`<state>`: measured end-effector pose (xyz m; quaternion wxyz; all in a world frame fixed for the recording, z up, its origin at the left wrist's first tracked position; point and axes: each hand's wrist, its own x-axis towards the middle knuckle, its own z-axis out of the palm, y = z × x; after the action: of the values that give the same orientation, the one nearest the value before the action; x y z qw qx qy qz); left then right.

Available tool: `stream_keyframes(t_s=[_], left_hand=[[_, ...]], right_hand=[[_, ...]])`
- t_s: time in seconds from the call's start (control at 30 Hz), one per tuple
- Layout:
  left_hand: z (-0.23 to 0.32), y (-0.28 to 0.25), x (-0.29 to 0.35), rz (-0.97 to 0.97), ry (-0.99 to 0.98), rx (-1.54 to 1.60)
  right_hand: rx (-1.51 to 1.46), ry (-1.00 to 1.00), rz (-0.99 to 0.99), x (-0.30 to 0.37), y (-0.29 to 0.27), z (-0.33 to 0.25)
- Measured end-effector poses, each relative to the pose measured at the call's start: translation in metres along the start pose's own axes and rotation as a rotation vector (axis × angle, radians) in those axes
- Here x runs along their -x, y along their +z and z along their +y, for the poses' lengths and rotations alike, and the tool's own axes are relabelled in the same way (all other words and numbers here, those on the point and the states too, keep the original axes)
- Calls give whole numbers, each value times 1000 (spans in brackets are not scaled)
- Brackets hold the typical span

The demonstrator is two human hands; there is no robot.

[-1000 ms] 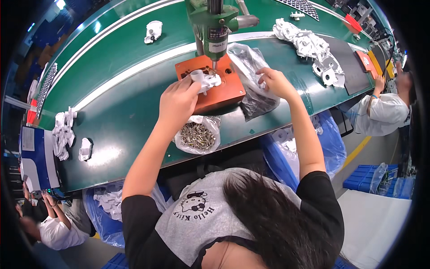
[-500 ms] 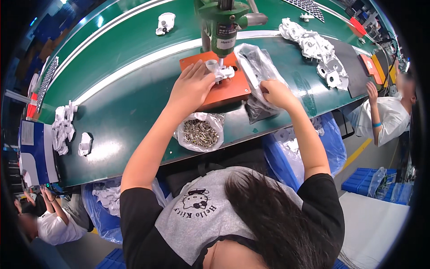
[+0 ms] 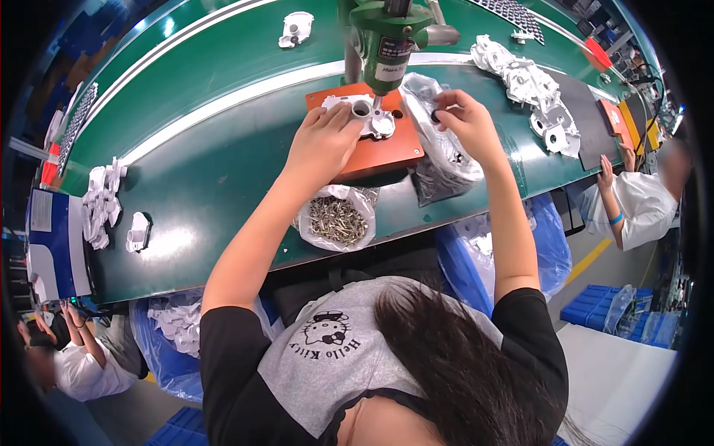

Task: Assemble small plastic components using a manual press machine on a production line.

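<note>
My left hand (image 3: 321,146) is closed on a white plastic housing (image 3: 381,125) with a round collar, lying on an orange block (image 3: 394,154). The thumb and fingertips press on its left side. Right above it stands the tip of a green press-like machine (image 3: 387,46); I cannot tell whether the tip touches the housing. In the thumb and fingers of my right hand (image 3: 471,128) is a small black round piece (image 3: 436,116), held over a clear plastic bag (image 3: 446,152) beside the block. Dark contents show at the bag's near end.
An open bag of screws (image 3: 336,221) lies before the block. White housings are piled at the right (image 3: 529,82) and at the left (image 3: 103,201). Blue-lined bins of white parts (image 3: 547,230) stand below the table edge. Co-workers sit at both sides.
My right hand has come up out of the clear bag with the small black piece. The white housing has turned on the block under my left hand.
</note>
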<state>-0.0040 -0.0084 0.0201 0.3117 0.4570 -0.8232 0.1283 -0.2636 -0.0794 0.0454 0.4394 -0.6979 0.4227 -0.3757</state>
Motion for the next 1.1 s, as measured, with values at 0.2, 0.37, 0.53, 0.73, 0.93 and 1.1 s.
stream_keyframes(t_s=[0.2,0.37,0.53,0.73,0.93,1.1], left_hand=[[-4,-14,-4,-149,-48,60],[-5,0,4,-233,-123,112],[-4,11,12,-233,-95,55],[5,10,13,-175,-147,155],[2,2,14,-153,-217,325],[-6,4,23,-109,-240,405]], right_hand=[[-59,-43,-48,-20,40,-2],[-65,29,-25,-26,74,2],[165,-33,25,-32,82,6],[385,-124,-17,-37,81,19],[341,-284,316,-10,91,4],[375,-588,-119,49,105,-26]])
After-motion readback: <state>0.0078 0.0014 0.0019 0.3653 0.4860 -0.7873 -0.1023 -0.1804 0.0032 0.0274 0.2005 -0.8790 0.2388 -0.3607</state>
